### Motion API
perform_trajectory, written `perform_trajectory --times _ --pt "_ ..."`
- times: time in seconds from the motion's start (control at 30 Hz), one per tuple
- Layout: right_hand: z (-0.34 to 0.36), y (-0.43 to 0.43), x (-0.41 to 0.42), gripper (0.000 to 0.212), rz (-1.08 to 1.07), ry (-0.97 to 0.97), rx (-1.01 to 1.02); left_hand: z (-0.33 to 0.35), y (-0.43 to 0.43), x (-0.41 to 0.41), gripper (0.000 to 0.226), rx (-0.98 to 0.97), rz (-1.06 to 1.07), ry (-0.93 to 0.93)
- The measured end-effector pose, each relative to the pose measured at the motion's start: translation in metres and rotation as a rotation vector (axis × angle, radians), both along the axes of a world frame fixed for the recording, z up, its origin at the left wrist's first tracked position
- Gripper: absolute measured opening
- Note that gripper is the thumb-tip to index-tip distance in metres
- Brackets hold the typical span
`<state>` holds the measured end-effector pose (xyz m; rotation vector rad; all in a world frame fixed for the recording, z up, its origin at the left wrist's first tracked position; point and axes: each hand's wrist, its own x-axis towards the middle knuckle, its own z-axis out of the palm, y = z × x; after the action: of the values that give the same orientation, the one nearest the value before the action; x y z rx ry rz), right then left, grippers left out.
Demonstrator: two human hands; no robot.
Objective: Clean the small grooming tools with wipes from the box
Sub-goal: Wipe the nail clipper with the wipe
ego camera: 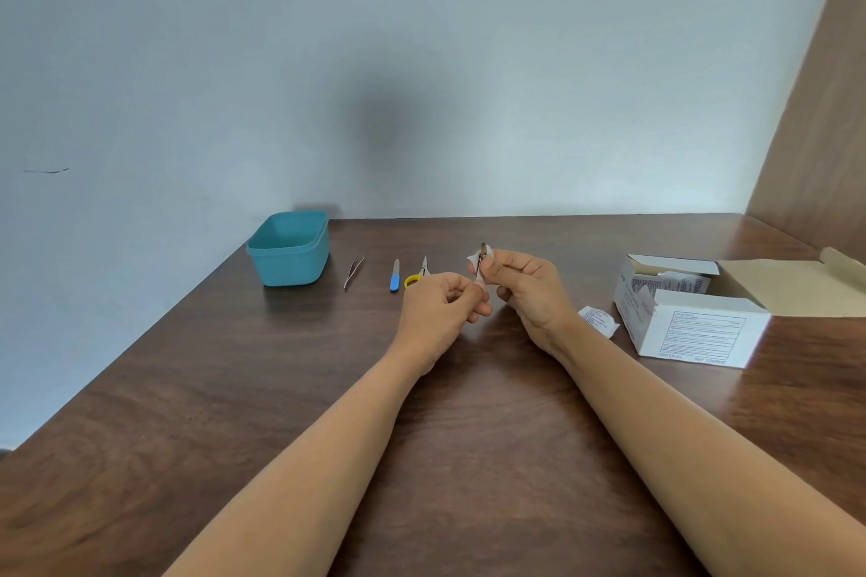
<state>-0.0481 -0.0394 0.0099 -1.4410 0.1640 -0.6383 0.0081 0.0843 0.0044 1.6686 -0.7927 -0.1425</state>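
left hand (440,307): fingers curled, pinching the lower end of a slim silvery metal grooming tool (480,274), raised above the counter
right hand (527,290): curled round a small crumpled white wipe (474,258), thumb pressing it against the upper end of the grooming tool
grooming tool: nearly upright between both hands, tip poking out above the right thumb
scissors (418,276): small, yellow-handled, flat on the counter just beyond the left hand, partly hidden by it
nail file (395,276): short, silver with a blue grip, just left of the scissors
tweezers (354,272): thin bare metal, further left, apart from the nail file
tub (288,251): teal plastic, rectangular, lidless, far left of the left hand, by the wall
box (693,319): white cardboard, lid flap folded back, right of the right hand, sachets showing inside
packet (597,320): torn, white, printed, between the right wrist and the box
counter (281,389): dark brown wood grain, under both forearms
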Motion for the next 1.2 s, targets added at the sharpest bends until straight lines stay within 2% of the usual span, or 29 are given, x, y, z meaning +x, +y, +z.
perform_trajectory --times 0.37,0.47,0.6,0.97,1.2 --pt "0.001 0.004 0.001 0.023 -0.012 0.021 -0.120 -0.001 -0.002 0.000 0.022 -0.004 -0.016 -0.007" --pt "-0.001 0.002 0.003 0.024 -0.057 0.008 -0.113 0.002 -0.003 -0.002 0.027 -0.093 0.060 0.081" --pt "-0.002 0.001 0.003 0.029 -0.039 0.014 -0.176 0.002 -0.005 0.001 0.022 -0.226 0.132 0.203" --pt "0.002 0.008 0.000 0.036 0.032 0.027 -0.259 0.001 -0.001 0.005 0.016 -0.256 0.064 0.155" --pt "0.001 0.009 0.001 0.048 0.060 0.077 -0.332 0.000 0.000 0.006 0.014 -0.291 0.031 0.147"
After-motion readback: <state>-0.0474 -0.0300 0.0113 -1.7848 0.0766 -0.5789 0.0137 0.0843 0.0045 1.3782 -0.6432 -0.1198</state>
